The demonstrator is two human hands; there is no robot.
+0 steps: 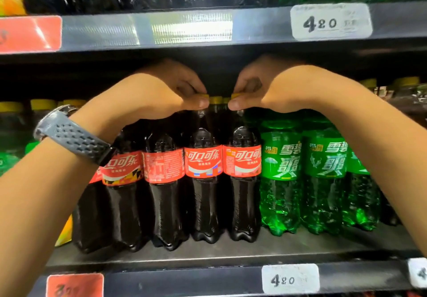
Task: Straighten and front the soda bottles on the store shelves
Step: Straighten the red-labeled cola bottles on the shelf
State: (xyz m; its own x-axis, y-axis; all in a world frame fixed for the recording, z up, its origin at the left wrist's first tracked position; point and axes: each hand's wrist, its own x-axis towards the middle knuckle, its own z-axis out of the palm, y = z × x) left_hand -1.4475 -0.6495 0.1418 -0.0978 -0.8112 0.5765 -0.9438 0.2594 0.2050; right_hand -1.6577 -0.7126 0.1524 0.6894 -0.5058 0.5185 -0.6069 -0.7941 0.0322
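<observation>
Left hand [161, 95] pinches the yellow cap of one 可口可乐 cola bottle [204, 181], right hand [261, 88] that of the neighbouring cola bottle [243, 181]; both stand near the shelf [208, 255] front, left of green 雪碧 bottles [282, 181]; price tag [290, 279] reads 420

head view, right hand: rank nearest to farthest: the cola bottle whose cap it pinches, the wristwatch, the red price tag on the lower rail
1. cola bottle: the right hand pinches its yellow cap, so they touch.
2. wristwatch: on the left wrist, off to the left.
3. red price tag: lower shelf rail, bottom left, farthest.
</observation>
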